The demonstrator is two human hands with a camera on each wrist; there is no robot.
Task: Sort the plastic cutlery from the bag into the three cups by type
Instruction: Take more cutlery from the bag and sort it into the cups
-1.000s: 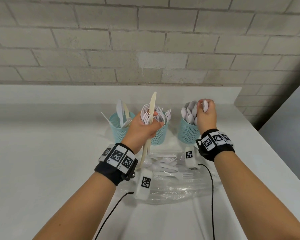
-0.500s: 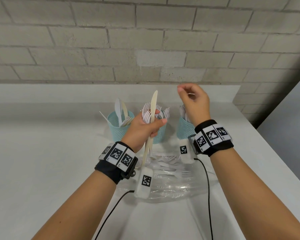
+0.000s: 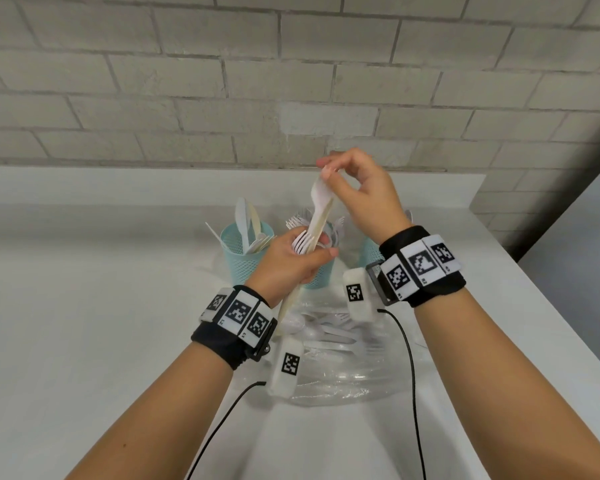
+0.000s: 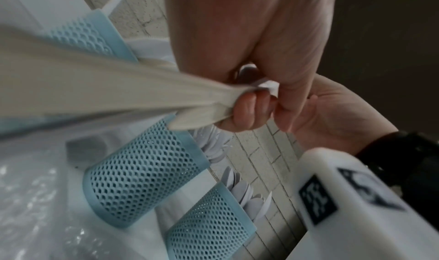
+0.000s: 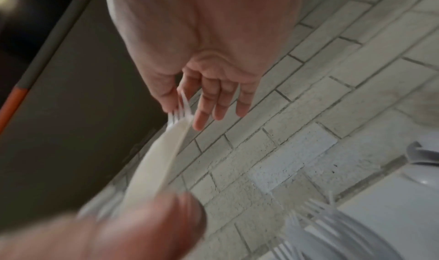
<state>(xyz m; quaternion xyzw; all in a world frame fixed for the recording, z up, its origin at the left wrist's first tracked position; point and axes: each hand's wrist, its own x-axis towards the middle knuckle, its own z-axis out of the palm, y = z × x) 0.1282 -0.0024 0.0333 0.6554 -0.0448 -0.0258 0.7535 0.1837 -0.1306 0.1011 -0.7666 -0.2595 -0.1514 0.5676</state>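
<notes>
My left hand (image 3: 302, 258) grips a bundle of cutlery upright over the cups: a beige knife (image 3: 312, 233) and some white forks (image 3: 300, 242). My right hand (image 3: 326, 171) pinches the head of a white fork (image 3: 321, 195) at the top of that bundle; its tines (image 5: 180, 110) show between thumb and fingers. Three teal mesh cups stand at the back: the left cup (image 3: 243, 261) holds knives, the middle cup (image 3: 321, 275) holds forks, and the right cup (image 3: 369, 251) sits mostly behind my right wrist. Spoons fill that right cup (image 4: 209, 226).
A clear plastic bag (image 3: 343, 372) with more white cutlery lies on the white table (image 3: 101, 323) just in front of the cups. A brick wall (image 3: 291, 81) runs behind. The table's right edge is close beside my right arm.
My right hand left the spoon cup, rose, moved left, and pinched the fork at the top of the bundle. My left hand stayed in place with the bundle.
</notes>
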